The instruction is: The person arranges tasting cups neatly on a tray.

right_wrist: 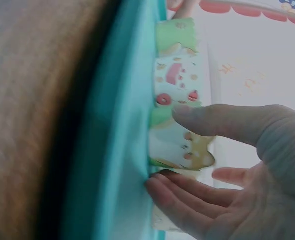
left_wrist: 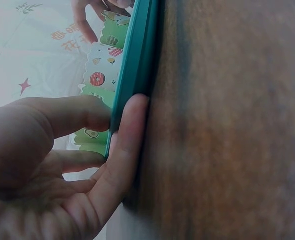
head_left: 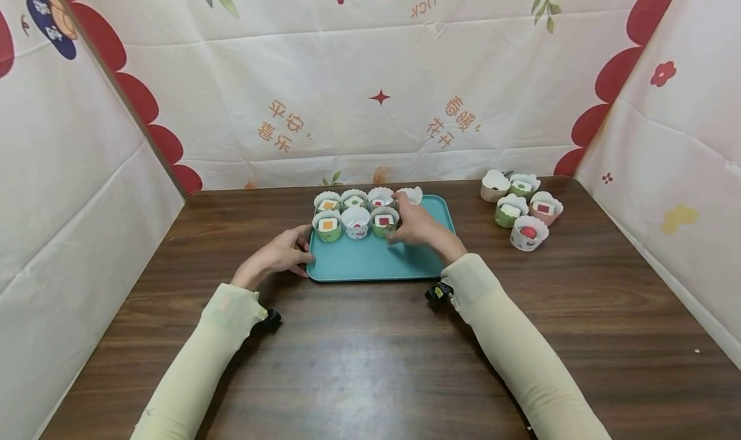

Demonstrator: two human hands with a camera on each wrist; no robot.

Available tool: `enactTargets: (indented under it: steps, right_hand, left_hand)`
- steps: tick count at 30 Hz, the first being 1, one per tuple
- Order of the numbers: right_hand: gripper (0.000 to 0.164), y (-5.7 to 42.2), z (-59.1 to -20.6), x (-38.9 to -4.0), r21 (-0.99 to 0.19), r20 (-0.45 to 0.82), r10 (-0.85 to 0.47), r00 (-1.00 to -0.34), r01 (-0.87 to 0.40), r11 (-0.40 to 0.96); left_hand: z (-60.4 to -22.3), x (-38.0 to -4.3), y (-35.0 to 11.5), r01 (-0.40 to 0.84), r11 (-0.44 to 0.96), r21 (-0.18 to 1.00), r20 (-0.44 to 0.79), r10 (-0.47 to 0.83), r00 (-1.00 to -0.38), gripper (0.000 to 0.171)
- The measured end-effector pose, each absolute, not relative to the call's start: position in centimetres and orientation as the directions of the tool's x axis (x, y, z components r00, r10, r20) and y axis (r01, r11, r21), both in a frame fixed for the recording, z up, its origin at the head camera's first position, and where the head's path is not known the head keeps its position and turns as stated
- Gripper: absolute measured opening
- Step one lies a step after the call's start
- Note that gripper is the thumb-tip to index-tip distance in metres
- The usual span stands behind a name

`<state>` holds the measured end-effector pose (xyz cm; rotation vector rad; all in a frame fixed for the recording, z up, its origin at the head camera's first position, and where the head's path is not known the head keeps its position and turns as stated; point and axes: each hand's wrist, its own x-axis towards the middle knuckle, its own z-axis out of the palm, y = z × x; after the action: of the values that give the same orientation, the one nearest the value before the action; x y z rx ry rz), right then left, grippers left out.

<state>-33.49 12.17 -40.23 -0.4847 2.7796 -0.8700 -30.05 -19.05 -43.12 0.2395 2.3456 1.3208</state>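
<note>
A teal tray (head_left: 370,263) lies on the table with several paper baking cups in two rows along its back part. At its left edge, my left hand (head_left: 285,250) pinches the rim, and the left wrist view shows a finger under the tray (left_wrist: 132,75). My right hand (head_left: 418,224) is around the front row's rightmost cup, a green paper cup (head_left: 384,222) with a red square on white inside. In the right wrist view the thumb lies against that cup (right_wrist: 175,142), with the other fingers (right_wrist: 182,200) on its far side. A white cup (head_left: 412,194) stands behind the right hand.
At the back right of the table is a group of more paper cups, among them a white one with a red ball (head_left: 529,233) and a pink one (head_left: 546,207). Printed white cloth (head_left: 370,125) hangs behind and at both sides of the brown table (head_left: 347,363).
</note>
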Motion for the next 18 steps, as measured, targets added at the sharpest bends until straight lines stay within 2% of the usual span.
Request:
enactTargets:
  steps: [3,6,9,13,18]
  right_hand:
    - [0.098,12.9,-39.6,-33.4,-0.603,-0.105,-0.392,-0.914,-0.254,0.756]
    - [0.084,13.8,-39.3,-33.6,-0.622,-0.085,-0.397,-0.914,-0.263,0.738]
    - [0.068,14.8,-38.9,-33.7,-0.615,-0.029,-0.371,-0.928,-0.276,0.739]
    - [0.055,16.1,-38.1,-33.9,-0.609,0.059,-0.319,-0.946,-0.287,0.739]
    - [0.042,17.9,-36.9,-33.6,-0.676,0.153,-0.249,-0.956,-0.285,0.680]
  left_hand:
    - [-43.2,-30.1,-19.1,-0.066,0.526,0.848,-0.288,0.352,-0.891,0.089]
    - [-43.2,-30.1,-19.1,-0.067,0.532,0.844,-0.289,0.346,-0.893,0.089]
    - [-43.3,-30.1,-19.1,-0.069,0.550,0.832,-0.296,0.335,-0.895,0.088]
    - [-43.2,-30.1,-19.2,-0.059,0.573,0.817,-0.297,0.331,-0.896,0.087]
    - [-43.3,-30.1,-19.3,-0.053,0.572,0.819,-0.295,0.339,-0.893,0.087]
